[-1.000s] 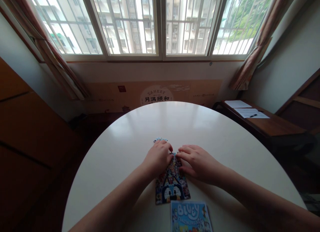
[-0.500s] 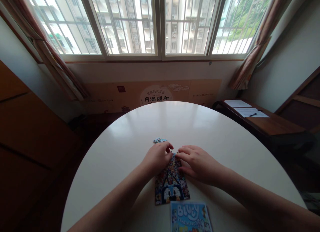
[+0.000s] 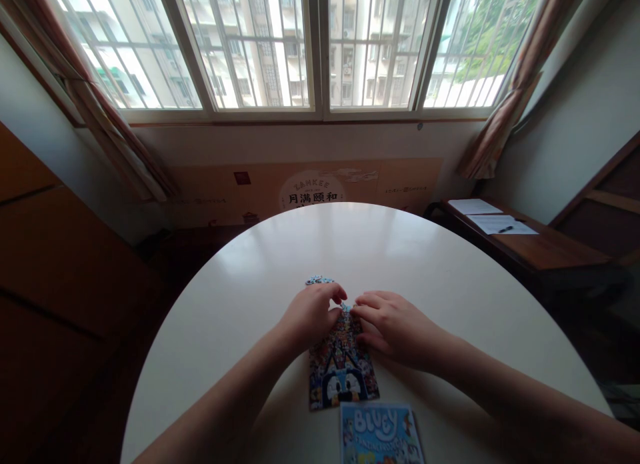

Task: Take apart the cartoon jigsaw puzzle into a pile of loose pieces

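Note:
A colourful jigsaw puzzle [image 3: 345, 377] with a blue cartoon dog face lies flat on the white table, its far end between my hands. My left hand [image 3: 313, 314] rests over its upper left edge, index finger and thumb apart. Close to that thumb, a small pale blue puzzle piece [image 3: 345, 307] shows at the puzzle's top edge. From the right, my right hand [image 3: 395, 324] reaches to the upper right edge, fingers stretched out and thumb separate. Just beyond my left hand sits a small pile of puzzle pieces [image 3: 319, 279], partly covered by it.
A blue picture card or box marked "Bluey" [image 3: 383, 434] lies at the near edge of view, by the puzzle's lower end. The round white table [image 3: 210, 317] faces a barred window. At right, a wooden side table [image 3: 560, 247] carries papers [image 3: 495, 224] and a pen.
My left thumb has shifted slightly, and more of the pale blue piece at the puzzle's top shows. The right hand stays almost still.

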A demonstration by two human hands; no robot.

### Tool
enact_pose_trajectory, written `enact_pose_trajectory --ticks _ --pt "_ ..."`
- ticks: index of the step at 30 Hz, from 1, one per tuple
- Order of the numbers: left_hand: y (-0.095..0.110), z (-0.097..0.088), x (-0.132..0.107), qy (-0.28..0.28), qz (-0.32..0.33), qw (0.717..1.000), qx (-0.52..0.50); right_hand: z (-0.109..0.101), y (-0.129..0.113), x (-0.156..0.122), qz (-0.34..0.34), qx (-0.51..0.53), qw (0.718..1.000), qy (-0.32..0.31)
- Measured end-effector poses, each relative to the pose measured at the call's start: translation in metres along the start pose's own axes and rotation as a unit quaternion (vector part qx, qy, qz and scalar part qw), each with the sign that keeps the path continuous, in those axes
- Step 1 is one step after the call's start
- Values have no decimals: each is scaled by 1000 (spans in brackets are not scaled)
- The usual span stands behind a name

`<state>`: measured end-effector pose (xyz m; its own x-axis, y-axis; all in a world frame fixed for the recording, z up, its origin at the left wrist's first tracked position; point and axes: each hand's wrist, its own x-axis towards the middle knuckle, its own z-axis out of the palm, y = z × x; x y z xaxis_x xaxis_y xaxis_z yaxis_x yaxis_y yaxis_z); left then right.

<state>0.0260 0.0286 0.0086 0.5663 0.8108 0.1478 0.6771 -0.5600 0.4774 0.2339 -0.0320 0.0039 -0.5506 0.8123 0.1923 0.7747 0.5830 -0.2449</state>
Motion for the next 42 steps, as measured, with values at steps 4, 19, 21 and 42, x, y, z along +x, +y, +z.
enact_pose_trajectory --ticks 4,19,21,42 --pt "-1 2 0 5 18 1000 19 1 1 0 -3 1 1000 3" --pt "-2 -9 0 -1 31 997 67 -2 0 0 7 15 1000 -6" --pt "-4 -12 1 16 21 997 71 -2 1 0 9 14 1000 -8" --pt "-35 -5 14 155 -40 983 85 -1 2 -1 12 15 1000 -13"
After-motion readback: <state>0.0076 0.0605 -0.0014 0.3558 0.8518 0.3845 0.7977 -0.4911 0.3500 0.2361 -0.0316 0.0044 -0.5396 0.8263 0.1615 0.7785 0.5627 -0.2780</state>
